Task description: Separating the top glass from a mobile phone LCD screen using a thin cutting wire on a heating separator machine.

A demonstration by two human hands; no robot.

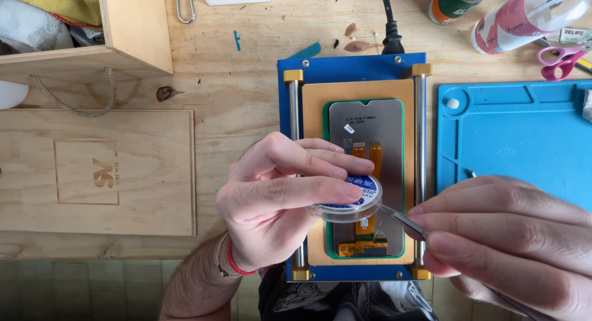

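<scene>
My left hand [277, 197] holds a small clear spool [351, 201] with a blue and white label, pinched between thumb and fingers. My right hand [505, 234] grips thin metal tweezers [401, 222] whose tips touch the spool's edge. Both hands hover over a phone screen panel [367, 154] lying back side up, grey with orange flex cables, inside a green frame on a tan pad. The pad rests on a blue metal fixture [345, 68] with brass posts and two steel rods.
A blue silicone work mat [518, 130] lies to the right. Pink scissors [561, 59], a spray bottle [524, 16] and a can [456, 0] sit at the back right. Wooden boxes [98, 167] occupy the left. A black cable [390, 31] runs from the fixture.
</scene>
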